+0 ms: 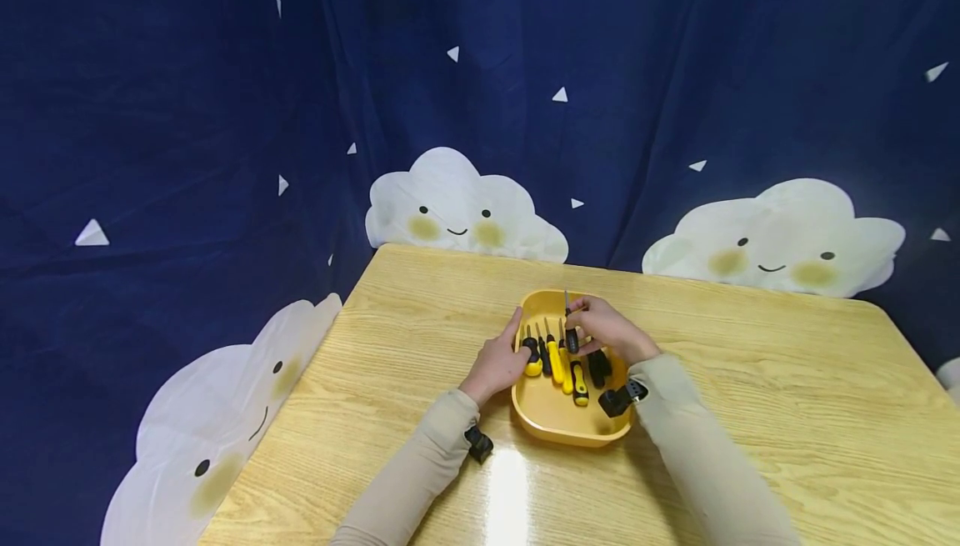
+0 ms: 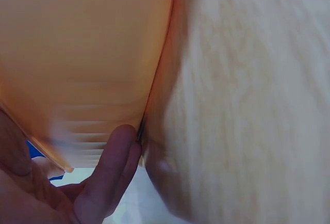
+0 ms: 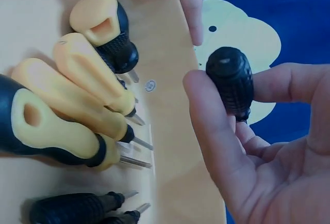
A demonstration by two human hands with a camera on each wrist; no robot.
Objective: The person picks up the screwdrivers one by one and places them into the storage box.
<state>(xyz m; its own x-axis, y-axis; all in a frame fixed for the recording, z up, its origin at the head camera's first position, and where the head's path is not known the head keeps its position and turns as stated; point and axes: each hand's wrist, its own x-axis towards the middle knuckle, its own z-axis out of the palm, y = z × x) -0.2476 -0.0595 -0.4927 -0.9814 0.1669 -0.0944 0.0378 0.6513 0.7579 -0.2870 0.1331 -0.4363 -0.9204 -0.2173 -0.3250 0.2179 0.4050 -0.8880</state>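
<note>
Inside a yellow plastic basin (image 1: 562,429), several screwdrivers lie side by side, their shafts toward the far wall. My right hand (image 1: 609,331) pinches a black-handled screwdriver (image 3: 230,82) between thumb and fingers, lifted above the others with its shaft pointing away. At the basin's left side, my left hand (image 1: 497,364) grips the wall, thumb at the rim and fingers (image 2: 111,167) along the outside. Below the right hand lie yellow-handled screwdrivers (image 3: 90,74), a yellow-and-black screwdriver (image 1: 580,383), a stubby screwdriver (image 3: 103,28) and black-handled screwdrivers (image 3: 72,208).
The basin stands on a wooden table (image 1: 420,313), toward its far edge. A dark blue curtain (image 1: 480,112) with white clouds and triangles hangs behind and to the left. A light reflection shows on the tabletop in front of the basin.
</note>
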